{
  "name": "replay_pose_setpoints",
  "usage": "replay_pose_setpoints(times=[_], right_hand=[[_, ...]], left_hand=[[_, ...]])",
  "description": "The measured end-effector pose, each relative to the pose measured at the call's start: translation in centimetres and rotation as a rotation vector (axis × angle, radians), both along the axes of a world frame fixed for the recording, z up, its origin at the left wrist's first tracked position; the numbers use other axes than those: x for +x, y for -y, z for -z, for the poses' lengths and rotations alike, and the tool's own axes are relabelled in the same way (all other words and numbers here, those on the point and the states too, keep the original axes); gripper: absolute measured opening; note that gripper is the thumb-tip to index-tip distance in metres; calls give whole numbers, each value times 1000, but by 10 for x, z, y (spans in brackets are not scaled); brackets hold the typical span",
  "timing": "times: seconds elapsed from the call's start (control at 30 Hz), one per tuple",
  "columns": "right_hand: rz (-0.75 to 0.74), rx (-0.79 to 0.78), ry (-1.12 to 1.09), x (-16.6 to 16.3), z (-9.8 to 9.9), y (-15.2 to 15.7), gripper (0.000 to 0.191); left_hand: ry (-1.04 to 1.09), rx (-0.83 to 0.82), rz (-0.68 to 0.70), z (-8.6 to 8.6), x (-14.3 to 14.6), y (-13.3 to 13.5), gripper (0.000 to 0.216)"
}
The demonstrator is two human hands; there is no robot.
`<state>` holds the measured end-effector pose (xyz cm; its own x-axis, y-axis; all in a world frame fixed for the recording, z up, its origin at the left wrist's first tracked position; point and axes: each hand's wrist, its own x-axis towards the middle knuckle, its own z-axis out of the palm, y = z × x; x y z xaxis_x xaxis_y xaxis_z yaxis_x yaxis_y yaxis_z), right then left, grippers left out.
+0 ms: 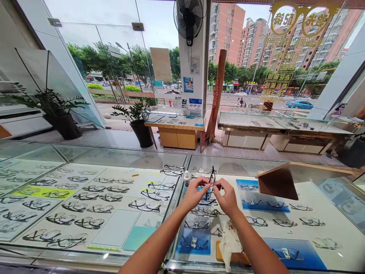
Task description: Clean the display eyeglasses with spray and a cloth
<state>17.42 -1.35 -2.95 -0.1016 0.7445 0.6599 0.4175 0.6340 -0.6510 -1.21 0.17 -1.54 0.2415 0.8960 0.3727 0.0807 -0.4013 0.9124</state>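
Observation:
Above the glass display counter, a pair of black-framed eyeglasses (212, 175) is held up edge-on between my two hands. My left hand (196, 193) pinches it from the left with thumb and fingers. From the right, my right hand (226, 196) has its fingers closed on the same frame. Just left of my left hand stands a small white-capped bottle (186, 179). Nearer me, a crumpled pale cloth (229, 243) lies partly over a brown wooden tray (220, 254), below my right forearm.
Rows of eyeglasses (95, 188) fill the display case at left. More spectacles (256, 221) lie at right around blue panels (296, 254). A tilted brown stand (278, 184) rests on the counter. Beyond are potted plants (142, 131), a wooden cabinet (178, 137) and a wall fan (188, 19).

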Motion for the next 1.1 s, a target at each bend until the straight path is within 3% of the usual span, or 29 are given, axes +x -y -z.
replay_pose_setpoints(times=[0.23,0.4,0.5,0.6,0.73,0.93,1.1], right_hand=[[-58,-42,-21,4,-6,-2,19],[186,12,61,13,-7,-4,19],[367,-50,122,21,-4,-7,26],[426,-117,97,27,0,-10,34],[480,-47,36,29,-1,-12,35],[351,77,13,22,-4,-7,35],[100,162,232,8,-7,2,25]], left_hand=[[37,-24,-25,0,-3,-4,32],[39,-37,-52,2,-4,-6,32],[-15,-27,-70,1,-5,-6,33],[-60,-15,-72,0,-6,-5,33],[-98,-14,-72,0,-6,-5,34],[-49,-52,-51,6,-3,-7,34],[-31,-61,-32,8,-3,-8,32]])
